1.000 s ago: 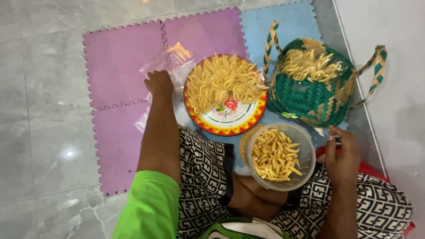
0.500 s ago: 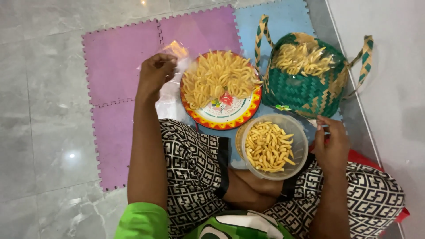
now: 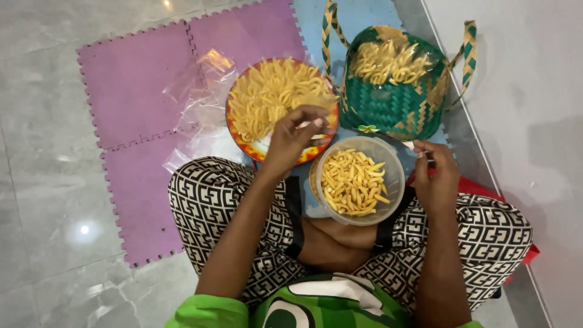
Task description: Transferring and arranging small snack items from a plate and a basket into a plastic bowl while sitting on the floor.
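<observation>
I sit cross-legged on the floor. A round colourful plate (image 3: 235, 131) heaped with pale yellow stick snacks lies on the mat in front of me. My left hand (image 3: 293, 136) hovers over the plate's near edge, fingers pinched on one thin snack stick (image 3: 311, 124). A clear round plastic tub (image 3: 393, 159) partly filled with the same snacks rests between my knees. My right hand (image 3: 435, 172) is just right of the tub, fingers curled around a small white object I cannot make out. A green woven basket (image 3: 398, 106) holding a bag of snacks stands beyond the tub.
Clear plastic bags (image 3: 203, 112) lie crumpled left of the plate. Purple foam mat tiles (image 3: 130, 91) and a blue tile (image 3: 370, 15) cover grey marble floor. A white wall (image 3: 528, 91) runs along the right. Something red (image 3: 473, 182) shows under my right knee.
My left hand has moved from the plastic bags at the plate's far left across to the plate's near right edge and now pinches a snack. The view has shifted; the right hand stays by the tub.
</observation>
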